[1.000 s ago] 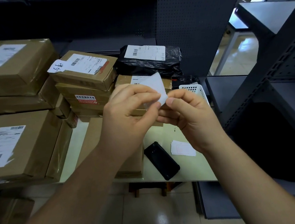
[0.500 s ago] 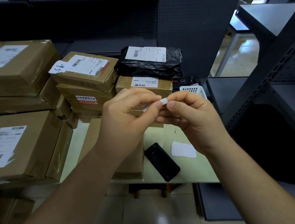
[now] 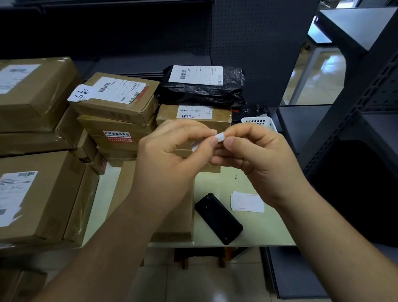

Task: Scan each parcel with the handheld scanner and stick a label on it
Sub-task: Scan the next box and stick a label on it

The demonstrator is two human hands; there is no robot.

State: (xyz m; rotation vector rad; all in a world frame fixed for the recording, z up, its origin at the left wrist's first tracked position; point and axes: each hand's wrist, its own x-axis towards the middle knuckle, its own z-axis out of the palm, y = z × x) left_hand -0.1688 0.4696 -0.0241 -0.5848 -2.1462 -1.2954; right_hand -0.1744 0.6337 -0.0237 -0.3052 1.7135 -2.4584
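Both hands meet above the table, pinching a small white label point(image 3: 220, 137) between thumbs and fingertips. My left hand point(image 3: 170, 160) covers most of it; my right hand point(image 3: 256, 160) pinches its right end. Below them a brown parcel point(image 3: 175, 221) lies flat on the pale table point(image 3: 259, 232), largely hidden by my left forearm. The black handheld scanner point(image 3: 218, 218) lies on the table beside that parcel, with a small stack of white labels point(image 3: 246, 202) to its right.
Brown boxes are stacked at left point(image 3: 22, 93) and centre point(image 3: 115, 98), one bearing a handwritten sticker. A black bagged parcel point(image 3: 202, 88) tops a box at the back. A white basket point(image 3: 260, 123) sits behind my right hand. Dark shelving point(image 3: 369, 125) stands to the right.
The label stood up as a broad white sheet a second ago; it now shows only as a small strip between the fingertips. Both hands have stayed in the same place.
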